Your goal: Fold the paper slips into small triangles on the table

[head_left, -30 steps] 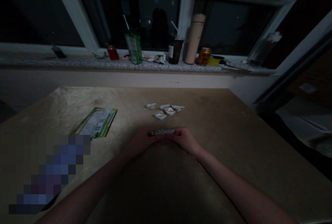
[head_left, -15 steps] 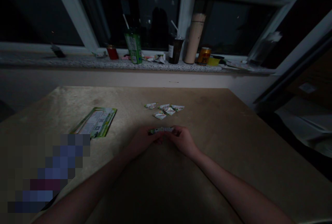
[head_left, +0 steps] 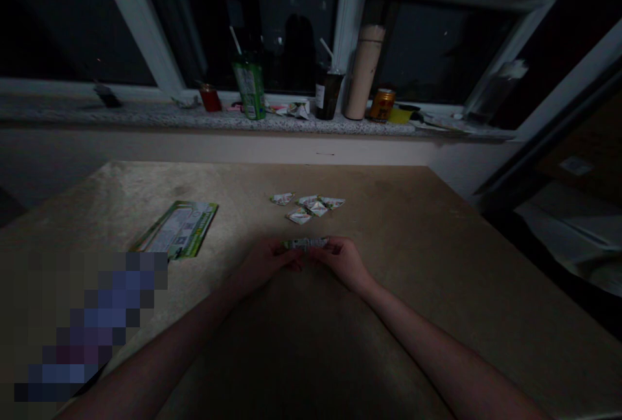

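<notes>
Strip: I have the strip (head_left: 305,243), small, pale and green, between the two hands, near the middle of the desk (head_left: 413,225), on the near side of the folded bits; whether it touches the desk I can't tell.
Left hand: on my left hand (head_left: 266,261) the fingers are clamped on the strip's left part; shadow hides their tips.
Right hand: on my right hand (head_left: 346,261) the fingers pinch the other end, thumb on the near side.
Tear risk: it looks like thin paper, so an uneven pull between my hands could rip or crease it askew.
Slip risk: a loose pinch on one side might let that end spring free.
Folded bits: five folded bits (head_left: 317,208) lie just beyond my fingers, one a little apart on the left; a careless forward reach could scatter them.
Light: dim, with shadow over my hands; I judge that a misread edge is the likeliest cause of a bad grip.
Card: the printed card (head_left: 197,229) lies well to the left, so a knock there seems unlikely.
</notes>
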Motion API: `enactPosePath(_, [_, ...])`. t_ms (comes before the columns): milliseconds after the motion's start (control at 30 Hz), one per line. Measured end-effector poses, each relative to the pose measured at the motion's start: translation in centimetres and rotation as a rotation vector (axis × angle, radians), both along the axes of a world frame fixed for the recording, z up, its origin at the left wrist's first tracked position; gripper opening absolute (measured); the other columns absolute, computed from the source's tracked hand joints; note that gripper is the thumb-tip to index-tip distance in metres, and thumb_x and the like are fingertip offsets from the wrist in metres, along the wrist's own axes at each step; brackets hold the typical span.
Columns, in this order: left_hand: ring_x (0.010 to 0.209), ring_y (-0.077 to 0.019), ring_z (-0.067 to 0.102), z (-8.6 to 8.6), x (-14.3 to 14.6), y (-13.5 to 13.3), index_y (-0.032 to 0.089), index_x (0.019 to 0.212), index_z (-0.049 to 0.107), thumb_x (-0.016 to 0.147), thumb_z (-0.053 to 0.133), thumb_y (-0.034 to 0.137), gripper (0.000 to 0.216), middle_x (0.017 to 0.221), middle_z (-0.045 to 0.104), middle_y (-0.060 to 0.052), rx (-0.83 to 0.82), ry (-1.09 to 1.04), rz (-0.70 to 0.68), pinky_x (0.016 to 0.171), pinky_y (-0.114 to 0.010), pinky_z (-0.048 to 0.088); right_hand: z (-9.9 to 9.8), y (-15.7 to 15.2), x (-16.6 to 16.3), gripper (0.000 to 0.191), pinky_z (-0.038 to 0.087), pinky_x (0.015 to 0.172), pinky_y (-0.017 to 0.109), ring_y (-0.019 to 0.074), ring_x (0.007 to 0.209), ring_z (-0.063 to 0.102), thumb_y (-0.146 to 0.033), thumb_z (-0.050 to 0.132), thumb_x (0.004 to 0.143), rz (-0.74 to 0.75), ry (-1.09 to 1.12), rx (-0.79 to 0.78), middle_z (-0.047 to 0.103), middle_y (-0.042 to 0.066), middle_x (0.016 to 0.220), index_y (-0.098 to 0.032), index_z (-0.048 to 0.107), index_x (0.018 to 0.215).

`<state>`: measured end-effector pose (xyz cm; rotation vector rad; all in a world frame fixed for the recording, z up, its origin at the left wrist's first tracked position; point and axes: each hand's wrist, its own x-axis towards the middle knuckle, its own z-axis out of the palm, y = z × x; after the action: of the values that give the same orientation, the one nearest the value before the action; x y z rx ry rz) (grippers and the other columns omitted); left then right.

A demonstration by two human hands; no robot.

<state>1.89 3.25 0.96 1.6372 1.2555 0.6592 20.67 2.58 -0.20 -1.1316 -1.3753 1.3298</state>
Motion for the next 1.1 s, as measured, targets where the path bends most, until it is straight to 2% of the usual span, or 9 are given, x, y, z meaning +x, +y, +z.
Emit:
enactPosePath(167, [0.065,-0.0197,0.065,-0.02,0.14,-0.06,0.019,0.068,0.071,0.078,0.057,0.046,0.032,0.067,0.071,-0.002,0.008,-0.002,-0.023,0.063,-0.026,0.047,-0.31,0.12,-0.01,0.038,0.029,0.043,0.020,0.0086,0.046,0.044,-0.052,0.071,0.061,0.048,0.009,-0.007,0.057,-0.002,0.053,-0.016,0.059,0.059])
enactPosePath(433, [0.065,-0.0202,0.064,0.40,0.48,-0.32,0.019,0.064,0.070,0.076,0.059,0.049,0.034,0.065,0.071,-0.001,0.016,0.003,-0.002,0.063,-0.026,0.047,-0.51,-0.05,-0.33,0.035,0.033,0.043,0.021,0.0114,0.048,0.049,-0.050,0.070,0.065,-0.026,-0.001,0.075,0.059,-0.001,0.053,-0.017,0.061,0.059])
enactPosePath(633, [0.068,-0.0204,0.066,0.29,0.26,-0.16,0.019,0.068,0.071,0.078,0.055,0.046,0.033,0.069,0.072,-0.002,0.007,-0.014,0.011,0.065,-0.026,0.048,-0.29,0.29,0.13,0.035,0.039,0.047,0.023,0.0147,0.053,0.055,-0.052,0.073,0.061,0.023,0.021,0.024,0.065,0.002,0.058,-0.018,0.066,0.059])
enactPosePath(767, [0.066,-0.0206,0.066,0.50,0.14,-0.21,0.018,0.066,0.070,0.078,0.056,0.048,0.035,0.066,0.071,-0.002,0.007,-0.014,0.036,0.065,-0.026,0.048,0.11,0.32,0.55,0.037,0.042,0.053,0.024,0.0141,0.055,0.056,-0.054,0.067,0.067,0.039,0.037,0.042,0.066,0.002,0.060,-0.017,0.067,0.060])
enactPosePath(1100, [0.068,-0.0205,0.066,0.02,0.11,0.00,0.017,0.070,0.071,0.080,0.055,0.047,0.036,0.070,0.072,-0.004,0.004,-0.062,0.046,0.070,-0.028,0.050,0.32,0.18,0.61,0.033,0.037,0.049,0.022,0.0118,0.050,0.050,-0.047,0.065,0.073,0.002,0.062,0.110,0.061,0.001,0.055,-0.018,0.064,0.058])
